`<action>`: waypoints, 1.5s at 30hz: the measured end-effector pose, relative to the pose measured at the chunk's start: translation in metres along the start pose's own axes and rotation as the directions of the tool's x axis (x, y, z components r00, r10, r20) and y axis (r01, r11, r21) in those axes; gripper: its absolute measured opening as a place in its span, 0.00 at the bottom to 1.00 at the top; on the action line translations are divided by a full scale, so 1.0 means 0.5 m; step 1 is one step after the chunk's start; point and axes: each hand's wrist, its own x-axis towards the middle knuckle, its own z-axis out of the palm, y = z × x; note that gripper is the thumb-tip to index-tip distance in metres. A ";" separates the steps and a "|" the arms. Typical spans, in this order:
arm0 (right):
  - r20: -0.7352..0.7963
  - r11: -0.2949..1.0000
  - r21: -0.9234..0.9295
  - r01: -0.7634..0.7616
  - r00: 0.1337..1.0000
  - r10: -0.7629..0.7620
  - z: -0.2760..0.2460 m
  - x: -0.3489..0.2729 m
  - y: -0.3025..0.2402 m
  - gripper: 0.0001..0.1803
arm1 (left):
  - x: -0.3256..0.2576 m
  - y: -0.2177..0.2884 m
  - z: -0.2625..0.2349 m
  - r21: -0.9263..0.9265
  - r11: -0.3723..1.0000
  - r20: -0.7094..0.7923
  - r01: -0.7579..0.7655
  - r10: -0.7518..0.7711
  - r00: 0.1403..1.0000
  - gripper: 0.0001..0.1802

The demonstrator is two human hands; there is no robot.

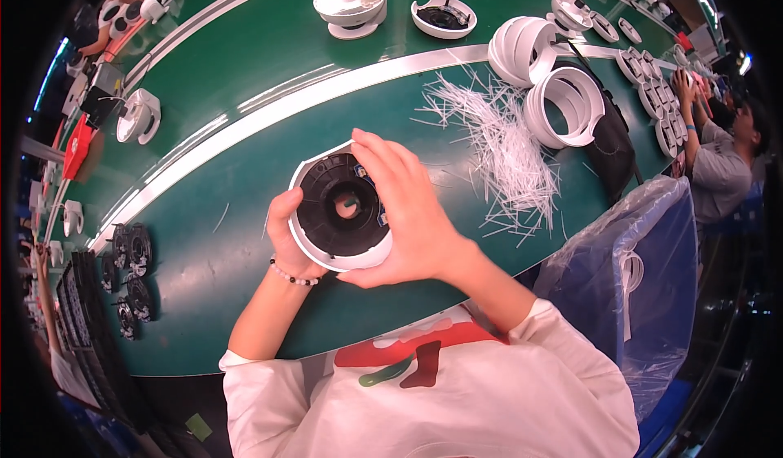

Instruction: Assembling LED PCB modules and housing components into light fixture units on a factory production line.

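A person at a green tabletop holds one round white housing with a black ring-shaped insert between both hands, just above the tabletop and close to the chest. The left hand cups the housing's lower left rim, thumb up along the edge, a bead bracelet on the wrist. The right hand wraps over the right side, its fingers curled across the top rim and closed on the part. Through the insert's centre hole a fingertip shows.

To the right of the hands lies one loose heap of thin white plastic strips. Beyond it stand two stacks of white rings, leaning on their sides against a black bag. A clear blue plastic sack hangs at the tabletop's right edge.

Across a pale strip that runs the length of the tabletop sit one white dome unit with a cable and one open white shell. Another white part rests at far left. Several black round inserts lie at the lower left; their exact count cannot be told. At the far right a second person in a grey shirt works beside rows of white discs.
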 end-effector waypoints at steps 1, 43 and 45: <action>-0.097 0.999 -0.039 -0.028 0.995 0.024 0.008 -0.005 -0.002 0.61 | 0.011 0.001 0.006 0.039 0.999 0.042 -0.019 0.018 0.999 0.35; -0.063 0.965 -0.255 0.057 0.995 -0.075 -0.115 -0.056 0.023 0.11 | -0.275 0.347 -0.259 0.260 -0.429 -0.333 0.865 0.801 0.498 0.16; 0.051 0.969 -0.200 0.144 0.989 -0.136 -0.075 -0.054 0.019 0.16 | -0.254 0.321 -0.208 0.307 -0.445 -0.417 0.841 0.731 0.540 0.17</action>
